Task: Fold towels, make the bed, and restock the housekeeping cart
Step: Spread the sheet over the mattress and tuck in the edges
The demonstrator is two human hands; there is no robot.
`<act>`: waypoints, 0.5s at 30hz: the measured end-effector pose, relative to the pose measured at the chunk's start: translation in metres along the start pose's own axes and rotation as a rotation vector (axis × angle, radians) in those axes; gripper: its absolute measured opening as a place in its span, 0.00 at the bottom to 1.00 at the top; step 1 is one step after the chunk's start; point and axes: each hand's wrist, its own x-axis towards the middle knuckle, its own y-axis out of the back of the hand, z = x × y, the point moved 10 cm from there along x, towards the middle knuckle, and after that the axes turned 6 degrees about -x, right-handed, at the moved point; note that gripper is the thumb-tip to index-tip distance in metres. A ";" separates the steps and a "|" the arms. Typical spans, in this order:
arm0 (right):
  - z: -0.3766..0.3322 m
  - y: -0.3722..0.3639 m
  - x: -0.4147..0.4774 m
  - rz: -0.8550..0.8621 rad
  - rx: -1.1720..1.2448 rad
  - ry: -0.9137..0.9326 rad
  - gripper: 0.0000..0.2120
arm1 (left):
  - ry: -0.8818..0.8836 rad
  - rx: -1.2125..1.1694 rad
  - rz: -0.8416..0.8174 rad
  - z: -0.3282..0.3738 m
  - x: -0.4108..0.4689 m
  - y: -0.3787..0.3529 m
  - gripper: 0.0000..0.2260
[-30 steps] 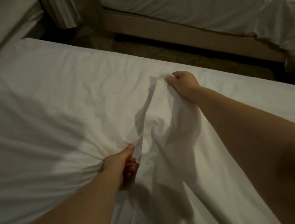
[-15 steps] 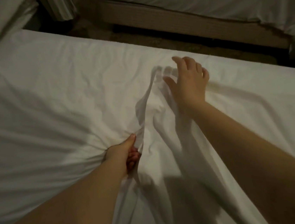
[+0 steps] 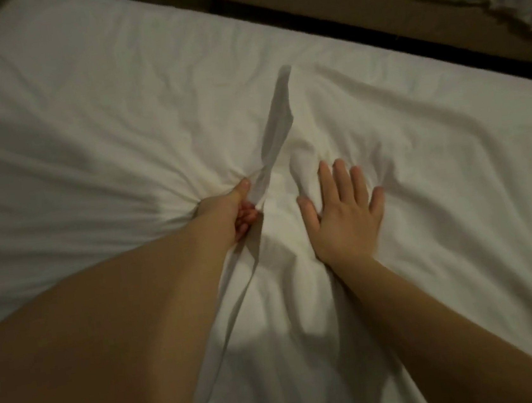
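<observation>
pinching sheet (image 3: 116, 125) fold, left hand (image 3: 226, 212) grip; right hand (image 3: 346, 215) spread flat.

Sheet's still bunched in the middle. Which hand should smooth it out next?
Right. The right hand lies open and flat on the sheet, beside the raised fold, probably free to sweep outward. The left hand is closed on gathered fabric, anchoring it.

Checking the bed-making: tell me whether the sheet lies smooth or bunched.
Bunched. The left hand grips a raised fold of the sheet; creases radiate outward. The right hand presses flat.
</observation>
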 end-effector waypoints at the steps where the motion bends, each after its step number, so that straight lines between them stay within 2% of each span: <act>1: 0.001 -0.001 0.000 0.005 0.012 0.002 0.36 | -0.014 0.039 -0.006 0.002 -0.005 0.000 0.20; 3: 0.002 -0.004 0.000 0.027 0.050 -0.001 0.36 | -0.042 0.074 -0.054 0.008 -0.016 -0.003 0.21; 6: 0.004 -0.002 0.000 0.070 0.087 -0.004 0.37 | -0.116 0.078 -0.211 0.010 -0.040 -0.009 0.20; 8: 0.008 -0.003 0.001 0.057 0.081 -0.008 0.38 | -0.258 0.093 -0.265 0.007 -0.056 -0.011 0.13; 11: 0.008 -0.004 0.003 0.029 0.091 0.002 0.37 | -0.556 0.310 -0.181 0.008 -0.070 -0.007 0.07; 13: 0.008 -0.005 0.005 0.027 0.092 0.003 0.35 | -0.576 0.442 -0.180 0.008 -0.080 -0.015 0.08; 14: 0.009 -0.006 0.007 0.023 0.097 0.002 0.34 | -0.550 0.518 -0.213 0.005 -0.083 -0.021 0.11; 15: 0.010 -0.008 0.008 0.016 0.102 -0.004 0.32 | -0.543 0.642 -0.242 0.001 -0.087 -0.028 0.19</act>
